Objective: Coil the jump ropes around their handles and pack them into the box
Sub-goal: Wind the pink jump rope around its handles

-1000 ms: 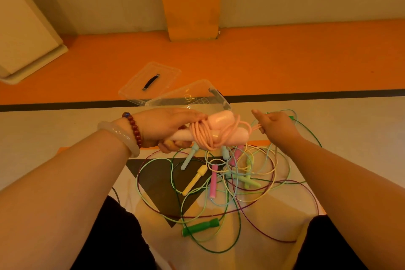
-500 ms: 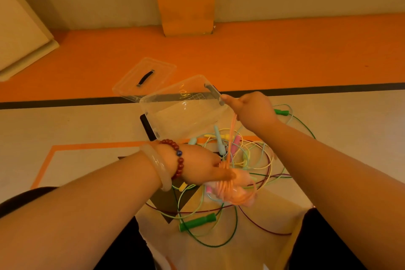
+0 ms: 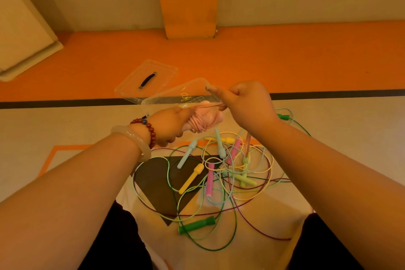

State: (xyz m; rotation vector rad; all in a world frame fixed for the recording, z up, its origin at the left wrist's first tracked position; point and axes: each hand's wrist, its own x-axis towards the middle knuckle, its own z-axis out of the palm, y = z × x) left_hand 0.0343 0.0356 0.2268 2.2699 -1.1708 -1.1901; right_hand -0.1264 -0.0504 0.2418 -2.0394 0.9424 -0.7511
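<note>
Nearest me, the loose jump ropes (image 3: 219,171) lie tangled on the floor (image 3: 65,138) below both grips. My left hand (image 3: 173,125) has risen since half a second ago and clenches the pink rope bundle (image 3: 203,121). My right hand (image 3: 247,105) pinches the pink cord (image 3: 210,106), now short and taut. I judge coiling nearly complete. The clear box (image 3: 175,98) stands just behind the grips.

Warm orange-tinted light, soft focus, wide-angle bowed edges.

Pink jump rope (image 3: 202,122) coiled round its handles, held aloft before open clear box (image 3: 171,99), other jump ropes (image 3: 210,180) tangled on floor (image 3: 65,129).
</note>
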